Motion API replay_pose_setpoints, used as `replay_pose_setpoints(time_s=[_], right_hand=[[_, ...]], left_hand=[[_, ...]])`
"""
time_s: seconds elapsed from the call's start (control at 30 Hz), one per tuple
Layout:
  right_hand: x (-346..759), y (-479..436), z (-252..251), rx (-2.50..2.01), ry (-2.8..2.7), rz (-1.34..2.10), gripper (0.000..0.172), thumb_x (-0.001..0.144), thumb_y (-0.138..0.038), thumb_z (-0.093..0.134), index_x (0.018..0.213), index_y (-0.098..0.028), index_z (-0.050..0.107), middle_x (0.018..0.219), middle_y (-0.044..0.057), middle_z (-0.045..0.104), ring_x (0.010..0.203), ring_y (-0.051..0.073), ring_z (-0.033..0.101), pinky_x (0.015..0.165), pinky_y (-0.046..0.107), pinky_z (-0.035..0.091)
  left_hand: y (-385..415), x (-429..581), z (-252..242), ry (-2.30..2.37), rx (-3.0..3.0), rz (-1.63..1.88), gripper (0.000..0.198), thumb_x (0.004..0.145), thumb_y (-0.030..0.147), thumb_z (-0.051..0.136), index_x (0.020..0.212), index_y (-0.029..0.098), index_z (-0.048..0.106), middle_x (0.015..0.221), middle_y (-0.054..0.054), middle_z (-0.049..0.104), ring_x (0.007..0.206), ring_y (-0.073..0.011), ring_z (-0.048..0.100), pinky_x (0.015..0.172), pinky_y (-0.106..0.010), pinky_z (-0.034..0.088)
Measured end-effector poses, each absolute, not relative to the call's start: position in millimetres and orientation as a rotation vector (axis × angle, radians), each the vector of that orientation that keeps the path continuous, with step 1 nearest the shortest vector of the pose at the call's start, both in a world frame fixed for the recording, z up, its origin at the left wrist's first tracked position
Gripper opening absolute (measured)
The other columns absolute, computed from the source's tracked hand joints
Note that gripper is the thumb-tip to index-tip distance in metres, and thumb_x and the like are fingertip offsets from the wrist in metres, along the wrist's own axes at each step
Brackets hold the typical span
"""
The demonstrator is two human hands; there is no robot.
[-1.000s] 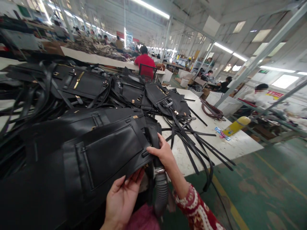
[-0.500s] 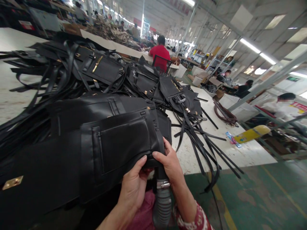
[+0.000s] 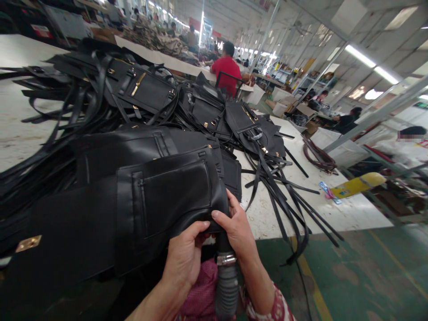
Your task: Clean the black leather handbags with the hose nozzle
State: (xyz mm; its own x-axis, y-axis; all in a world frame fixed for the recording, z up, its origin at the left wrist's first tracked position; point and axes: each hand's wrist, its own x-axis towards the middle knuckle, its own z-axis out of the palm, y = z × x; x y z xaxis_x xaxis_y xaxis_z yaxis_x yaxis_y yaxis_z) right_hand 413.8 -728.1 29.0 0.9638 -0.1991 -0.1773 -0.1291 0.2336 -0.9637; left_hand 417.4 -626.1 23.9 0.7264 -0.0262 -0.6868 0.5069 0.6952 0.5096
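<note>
A large factory hall with long fluorescent ceiling lights [image 3: 368,64] and slanted grey metal posts [image 3: 377,113]. The worn green concrete floor [image 3: 377,276] carries a yellow painted line [image 3: 316,296]. A long white worktop [image 3: 337,209] extends far; a person in a red shirt [image 3: 228,73] sits far behind.

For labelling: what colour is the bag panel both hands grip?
Black, with a pocket; bag panel shows best in the head view.

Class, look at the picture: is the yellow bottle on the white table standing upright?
No, the yellow bottle lies on its side near the edge of the white table.
</note>
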Motion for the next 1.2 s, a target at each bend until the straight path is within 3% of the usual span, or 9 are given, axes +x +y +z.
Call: replay_pose_setpoints(time_s=[0.2,0.43,0.6,0.83,1.03,1.2], right_hand=[[412.8,-729.3,26.8,-1.322,0.302,-0.045,0.068,0.067,-0.016,0.066,0.128,-0.018,0.038,0.094,0.003,0.066,0.084,0.019,0.061,0.073,0.029,0.05],[411.7,-731.9,25.7,-1.344,0.343,-0.047,0.07,0.067,-0.018,0.067,0.129,-0.017,0.036,0.093,0.004,0.067,0.08,0.018,0.061,0.071,0.027,0.049],[411.2,-730.3,26.9,-1.332,0.349,-0.039,0.072,0.066,-0.019,0.067,0.13,-0.017,0.035,0.095,0.004,0.066,0.081,0.018,0.061,0.071,0.029,0.05],[413.4,-732.1,28.3,-1.358,0.344,-0.043,0.069,0.067,-0.019,0.067,0.128,-0.016,0.036,0.091,0.004,0.067,0.075,0.016,0.061,0.065,0.025,0.05],[413.9,-733.3,28.0,-1.326,0.321,-0.015,0.069,0.067,-0.019,0.068,0.128,-0.016,0.037,0.088,0.003,0.066,0.071,0.015,0.06,0.063,0.023,0.049],[410.9,-735.4,25.7,-1.302,0.289,-0.023,0.068,0.067,-0.024,0.07,0.127,-0.016,0.039,0.09,0.004,0.066,0.075,0.015,0.06,0.066,0.023,0.049]], left_hand=[[-626.9,417.4,26.2,0.677,0.692,-0.295,0.008,0.059,0.005,0.065,0.063,0.01,0.068,0.065,-0.004,0.068,0.056,-0.0152,0.061,0.053,-0.026,0.051],[-624.0,415.4,19.8,0.689,0.773,-0.38,0.014,0.052,-0.004,0.062,0.044,0.007,0.061,0.047,-0.003,0.06,0.047,-0.0119,0.055,0.048,-0.023,0.047],[-626.9,416.9,24.3,0.684,0.734,-0.311,0.011,0.054,0.005,0.069,0.064,0.011,0.067,0.064,-0.003,0.067,0.053,-0.0133,0.059,0.046,-0.023,0.046],[-619.4,416.9,26.2,0.664,0.785,-0.443,0.01,0.058,-0.001,0.059,0.05,0.006,0.06,0.046,-0.004,0.059,0.042,-0.0116,0.053,0.041,-0.022,0.044],[-619.0,414.7,38.0,0.644,0.736,-0.446,0.009,0.073,0.016,0.056,0.07,0.01,0.061,0.055,-0.004,0.061,0.039,-0.0106,0.05,0.038,-0.023,0.043],[-621.1,416.9,32.1,0.614,0.763,-0.35,0.005,0.068,0.014,0.062,0.068,0.009,0.06,0.058,-0.002,0.06,0.041,-0.0083,0.048,0.037,-0.019,0.039]])
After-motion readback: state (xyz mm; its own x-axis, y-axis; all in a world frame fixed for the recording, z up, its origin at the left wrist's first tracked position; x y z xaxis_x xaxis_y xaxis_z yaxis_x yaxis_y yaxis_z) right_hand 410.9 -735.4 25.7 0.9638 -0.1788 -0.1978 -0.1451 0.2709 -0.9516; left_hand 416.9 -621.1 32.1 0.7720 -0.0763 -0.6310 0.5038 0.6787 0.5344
